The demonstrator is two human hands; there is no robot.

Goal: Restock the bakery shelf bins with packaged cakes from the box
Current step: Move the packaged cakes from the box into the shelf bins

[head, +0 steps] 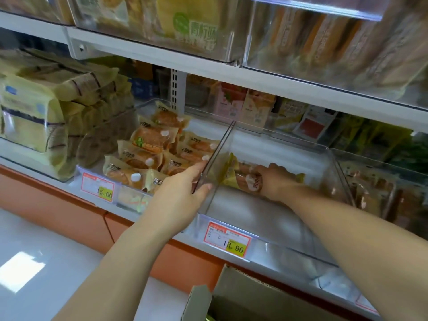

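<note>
One packaged cake (247, 180) is gripped by the right hand (275, 180) at the far side of the almost bare middle bin (289, 249). Its left wall (217, 154) is pinched by the left hand (180, 193). The left bin (129, 196) is partly filled. Most of the restocking from the box (243, 290) appears to remain.

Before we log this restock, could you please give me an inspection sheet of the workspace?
Surface: white shelf carrying clear plastic bins.
Job's things: 13.90 bin nearly empty, with a packaged cake in it; 15.60 bin piled with packaged cakes; open cardboard box below the shelf.
Clutter: nothing seen.
Hands: left hand grips the divider wall between the two bins; right hand holds the packaged cake inside the 13.90 bin.
Cables: nothing seen.
Surroundings: upper bins of packaged bakery goods; pale floor at the left.
</note>
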